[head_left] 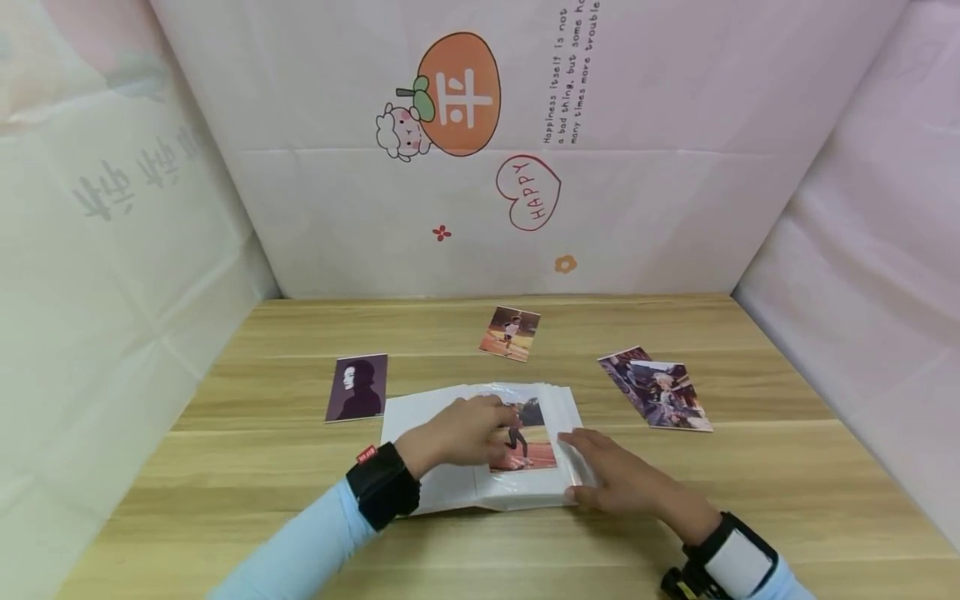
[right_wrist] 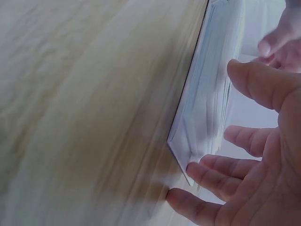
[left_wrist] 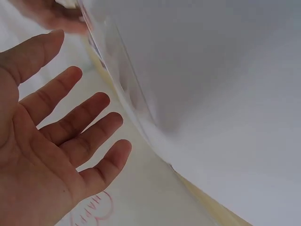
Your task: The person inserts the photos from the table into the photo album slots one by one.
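**White photo album lies open under two hands**

White and thick, the open photo album with clear plastic pockets (head_left: 480,450) lies flat on the light wooden table (head_left: 225,500), close to the person. The left hand (head_left: 461,433) rests on the middle of the album. Its fingers lie on a small photo of a person on orange ground (head_left: 525,442), which sits on the right page. From the left wrist view, the fingers (left_wrist: 89,113) look straight and spread apart, and they hold nothing. A bent clear page (left_wrist: 117,80) rises just beside them.

The right hand (head_left: 622,483) lies at the right edge of the album, by the stack of pages (right_wrist: 211,94). Its fingers are loose and a little apart. The fingertips (right_wrist: 202,172) touch the bottom corner of the album. They are not curled around anything.

Farther back on the table lie more pictures. A dark photo of a person with black hair (head_left: 357,387) is to the left of the album, just beside it. A small orange photo of a runner (head_left: 510,332) lies behind the album. Two overlapping colourful photos (head_left: 656,389) lie to the right, well apart from the hands.

A pale wall with an orange cartoon fruit and a red heart (head_left: 465,108) stands behind the table.
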The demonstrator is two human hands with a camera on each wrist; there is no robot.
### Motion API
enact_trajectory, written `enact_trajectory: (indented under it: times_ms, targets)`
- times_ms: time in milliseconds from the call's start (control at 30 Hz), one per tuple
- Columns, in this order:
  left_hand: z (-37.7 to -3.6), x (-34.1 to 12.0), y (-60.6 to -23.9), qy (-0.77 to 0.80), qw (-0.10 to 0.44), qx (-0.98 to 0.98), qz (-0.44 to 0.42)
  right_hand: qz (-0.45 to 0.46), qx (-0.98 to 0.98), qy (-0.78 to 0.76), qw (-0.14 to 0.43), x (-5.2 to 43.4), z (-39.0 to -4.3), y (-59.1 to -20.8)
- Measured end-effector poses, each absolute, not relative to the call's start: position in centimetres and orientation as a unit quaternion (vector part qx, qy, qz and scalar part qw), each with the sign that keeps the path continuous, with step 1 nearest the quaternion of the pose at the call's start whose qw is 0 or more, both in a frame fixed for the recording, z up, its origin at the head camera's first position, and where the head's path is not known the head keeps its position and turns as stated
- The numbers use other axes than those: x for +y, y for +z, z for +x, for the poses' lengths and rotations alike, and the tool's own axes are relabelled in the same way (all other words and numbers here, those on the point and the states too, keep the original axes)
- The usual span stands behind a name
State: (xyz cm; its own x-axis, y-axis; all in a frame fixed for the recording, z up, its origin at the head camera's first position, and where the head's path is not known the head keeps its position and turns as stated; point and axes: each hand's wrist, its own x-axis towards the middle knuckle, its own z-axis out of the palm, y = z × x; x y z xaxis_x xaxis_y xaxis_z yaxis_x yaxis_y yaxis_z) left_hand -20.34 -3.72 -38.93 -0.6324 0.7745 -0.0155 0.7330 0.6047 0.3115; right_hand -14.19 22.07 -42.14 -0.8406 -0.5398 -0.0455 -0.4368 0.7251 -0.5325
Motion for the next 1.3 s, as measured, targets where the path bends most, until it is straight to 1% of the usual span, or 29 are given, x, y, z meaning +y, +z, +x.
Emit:
enact_trajectory:
  times_ms: [167, 367, 600, 900, 1000, 1300]
  targets:
    - [-17.6, -3.3, -38.9, 0.094, 0.051, 0.882, 0.458, -0.272, 0.929, -0.238, 0.075, 22.9, -13.8, -42.2]
    - [-15.7, -3.0, -39.2, 0.066, 0.052, 0.884, 0.459, -0.261, 0.934, -0.229, 0.086, 23.6, -13.6, -42.4]
    - [-15.5, -2.8, -40.1, 0.056, 0.045, 0.890, 0.451, -0.257, 0.937, -0.220, 0.088, 23.6, -13.5, -42.6]
    - [-15.6, -3.3, -40.0, 0.098, 0.015, 0.874, 0.476, -0.245, 0.939, -0.220, 0.096, 23.4, -13.6, -42.6]
    - [-15.7, -3.3, -40.1, 0.104, 0.013, 0.872, 0.478, -0.244, 0.939, -0.223, 0.098, 23.3, -13.6, -42.4]
    - [-15.2, -2.8, -40.0, 0.101, 0.000, 0.883, 0.458, -0.238, 0.940, -0.224, 0.101, 23.1, -13.3, -42.2]
